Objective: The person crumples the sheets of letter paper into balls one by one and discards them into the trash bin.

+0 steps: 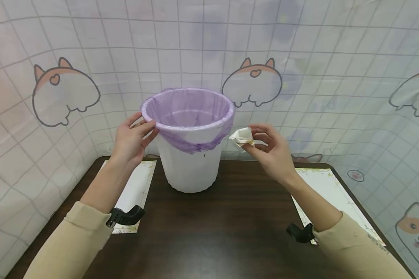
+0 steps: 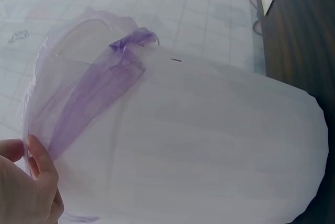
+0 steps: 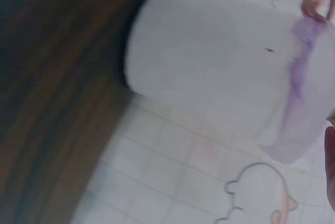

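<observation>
Just left of the crumpled white tissue pinched in the right hand, the white trash bin blocks a low sideways path. Up and left of that grip, the way over the rim into the purple bin liner is free, except where the left hand holds the rim's opposite side. Beyond both grips hangs the cartoon-print grid backdrop; nearer than both, the dark wooden tabletop offers open space.

Beige sleeves; black wrist straps
</observation>
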Available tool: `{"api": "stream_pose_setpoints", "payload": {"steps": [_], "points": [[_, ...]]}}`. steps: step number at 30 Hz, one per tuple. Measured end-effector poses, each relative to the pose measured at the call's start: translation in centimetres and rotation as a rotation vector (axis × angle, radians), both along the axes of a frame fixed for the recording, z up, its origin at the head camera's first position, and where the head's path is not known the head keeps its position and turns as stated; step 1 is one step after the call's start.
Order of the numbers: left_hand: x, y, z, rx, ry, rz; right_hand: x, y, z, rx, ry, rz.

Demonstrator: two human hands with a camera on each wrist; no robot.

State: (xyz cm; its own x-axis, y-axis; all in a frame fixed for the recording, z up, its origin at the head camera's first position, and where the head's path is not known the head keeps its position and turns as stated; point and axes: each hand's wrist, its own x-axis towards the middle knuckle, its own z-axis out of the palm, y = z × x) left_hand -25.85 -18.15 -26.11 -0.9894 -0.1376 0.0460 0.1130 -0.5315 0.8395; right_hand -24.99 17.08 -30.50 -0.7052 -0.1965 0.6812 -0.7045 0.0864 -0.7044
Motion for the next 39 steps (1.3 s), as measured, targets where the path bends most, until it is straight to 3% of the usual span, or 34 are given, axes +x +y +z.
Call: {"api": "stream_pose_setpoints", "payload": {"steps": [9,17,21,27,31,35,39], "points": [[0.0,0.0,0.0,0.016,0.006,0.015,-2.1,-2.0,4.7,0.005,0.062,0.001],[-0.1,0.0,0.0,0.018,0.018,0.019,-4.3,-4.6,6.9,0.108,0.113,-0.043],[-0.1,0.0,0.0,0.018,0.016,0.021,-5.3,-6.0,7.4,0.204,0.131,-0.055],[0.0,0.1,-0.2,0.019,0.009,0.019,-6.4,-7.0,7.4,0.348,0.037,-0.087],[0.0,0.2,-0.2,0.022,0.005,0.025,-6.4,-7.0,7.3,0.382,0.013,-0.082],[0.0,0.2,-0.2,0.022,0.004,0.031,-6.3,-6.7,6.7,0.372,0.063,-0.091],[0.1,0.1,-0.3,-0.02,0.01,0.024,-6.2,-5.9,5.7,0.319,0.198,-0.121]]}}
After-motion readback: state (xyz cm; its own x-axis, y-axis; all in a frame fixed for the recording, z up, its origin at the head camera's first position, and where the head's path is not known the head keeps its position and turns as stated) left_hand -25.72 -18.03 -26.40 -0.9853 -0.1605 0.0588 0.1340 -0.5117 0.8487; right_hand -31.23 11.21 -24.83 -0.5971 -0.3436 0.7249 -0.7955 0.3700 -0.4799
